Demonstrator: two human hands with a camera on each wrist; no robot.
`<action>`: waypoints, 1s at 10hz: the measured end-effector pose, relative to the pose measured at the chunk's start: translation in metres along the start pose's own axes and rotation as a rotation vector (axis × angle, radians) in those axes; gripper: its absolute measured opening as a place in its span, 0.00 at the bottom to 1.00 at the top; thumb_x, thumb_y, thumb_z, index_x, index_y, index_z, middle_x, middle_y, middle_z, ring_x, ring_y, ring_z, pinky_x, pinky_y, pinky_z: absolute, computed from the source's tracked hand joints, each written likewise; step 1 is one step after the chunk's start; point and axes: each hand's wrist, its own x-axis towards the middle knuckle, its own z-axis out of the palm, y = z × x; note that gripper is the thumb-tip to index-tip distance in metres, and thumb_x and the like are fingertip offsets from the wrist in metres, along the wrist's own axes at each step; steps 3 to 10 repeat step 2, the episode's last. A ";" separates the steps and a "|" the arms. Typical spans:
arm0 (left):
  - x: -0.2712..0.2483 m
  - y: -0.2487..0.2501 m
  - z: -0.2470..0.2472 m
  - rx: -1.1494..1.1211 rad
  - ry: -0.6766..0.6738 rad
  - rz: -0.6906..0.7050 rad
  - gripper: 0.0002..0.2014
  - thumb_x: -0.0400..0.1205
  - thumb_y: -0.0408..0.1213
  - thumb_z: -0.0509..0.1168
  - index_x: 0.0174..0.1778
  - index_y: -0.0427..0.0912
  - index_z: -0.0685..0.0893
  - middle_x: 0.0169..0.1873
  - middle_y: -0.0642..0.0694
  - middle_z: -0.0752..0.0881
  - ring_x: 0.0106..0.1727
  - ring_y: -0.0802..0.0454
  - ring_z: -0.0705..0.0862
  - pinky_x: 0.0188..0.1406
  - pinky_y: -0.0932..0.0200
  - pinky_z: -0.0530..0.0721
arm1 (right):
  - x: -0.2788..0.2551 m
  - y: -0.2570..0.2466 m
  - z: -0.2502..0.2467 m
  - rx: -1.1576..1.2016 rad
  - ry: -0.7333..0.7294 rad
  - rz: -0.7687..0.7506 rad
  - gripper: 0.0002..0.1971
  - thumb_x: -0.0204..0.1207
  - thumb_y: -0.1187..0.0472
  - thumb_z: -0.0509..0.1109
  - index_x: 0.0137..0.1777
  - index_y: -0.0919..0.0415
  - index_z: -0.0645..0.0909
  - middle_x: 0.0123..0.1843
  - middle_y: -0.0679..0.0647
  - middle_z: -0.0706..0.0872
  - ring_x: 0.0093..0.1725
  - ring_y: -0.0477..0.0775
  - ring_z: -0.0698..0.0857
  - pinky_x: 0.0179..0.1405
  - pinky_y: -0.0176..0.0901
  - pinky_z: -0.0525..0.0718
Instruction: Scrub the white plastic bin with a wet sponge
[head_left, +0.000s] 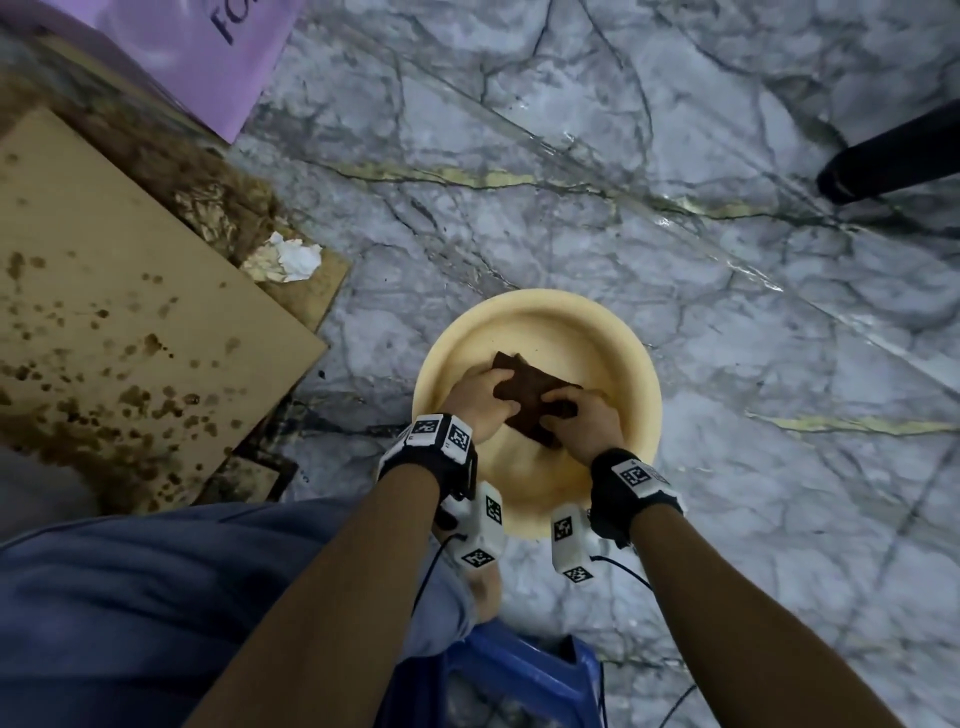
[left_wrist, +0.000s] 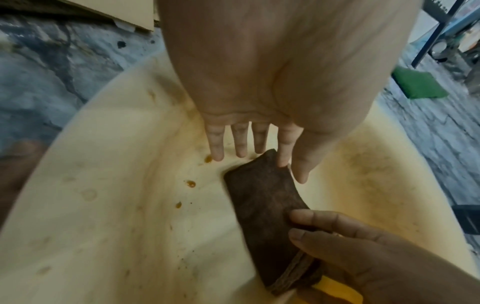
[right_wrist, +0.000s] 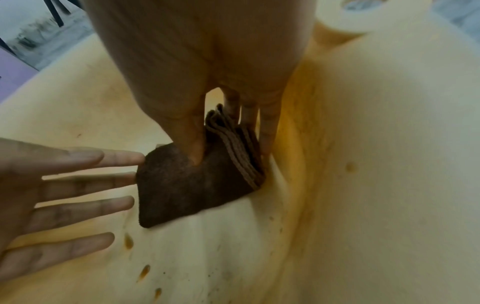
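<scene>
The cream-white round plastic bin (head_left: 519, 301) stands on the marble floor with both my hands inside it. A dark brown sponge (head_left: 524, 395) lies against its stained inner wall. My right hand (head_left: 582, 421) grips the sponge (right_wrist: 187, 189), thumb on top and fingers behind its ridged edge. My left hand (head_left: 480, 400) has straight, spread fingers (right_wrist: 64, 185); its index fingertip and thumb touch the sponge's far corner (left_wrist: 262, 205). Brown drops (left_wrist: 191, 183) and yellowish smears mark the bin's wall (left_wrist: 103, 226).
Stained cardboard (head_left: 130, 312) with crumpled white paper (head_left: 296, 257) lies to the left. A purple sheet (head_left: 208, 62) is at the top left and a black object (head_left: 893, 156) at the right. My knee (head_left: 156, 597) and a blue stool (head_left: 519, 680) are nearest.
</scene>
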 end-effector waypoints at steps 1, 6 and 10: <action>-0.010 0.004 -0.008 -0.067 0.003 -0.019 0.24 0.85 0.39 0.65 0.79 0.48 0.74 0.80 0.46 0.70 0.78 0.47 0.72 0.75 0.55 0.71 | -0.004 -0.004 -0.002 0.019 0.037 -0.012 0.11 0.73 0.61 0.75 0.55 0.53 0.87 0.64 0.57 0.81 0.55 0.54 0.82 0.56 0.42 0.81; -0.022 0.009 -0.019 -0.126 0.018 -0.023 0.21 0.86 0.39 0.64 0.76 0.46 0.76 0.76 0.46 0.77 0.75 0.47 0.76 0.73 0.52 0.74 | -0.008 -0.008 -0.007 0.044 0.101 -0.005 0.08 0.73 0.61 0.73 0.50 0.51 0.85 0.63 0.56 0.84 0.55 0.54 0.83 0.49 0.37 0.77; -0.022 0.009 -0.019 -0.126 0.018 -0.023 0.21 0.86 0.39 0.64 0.76 0.46 0.76 0.76 0.46 0.77 0.75 0.47 0.76 0.73 0.52 0.74 | -0.008 -0.008 -0.007 0.044 0.101 -0.005 0.08 0.73 0.61 0.73 0.50 0.51 0.85 0.63 0.56 0.84 0.55 0.54 0.83 0.49 0.37 0.77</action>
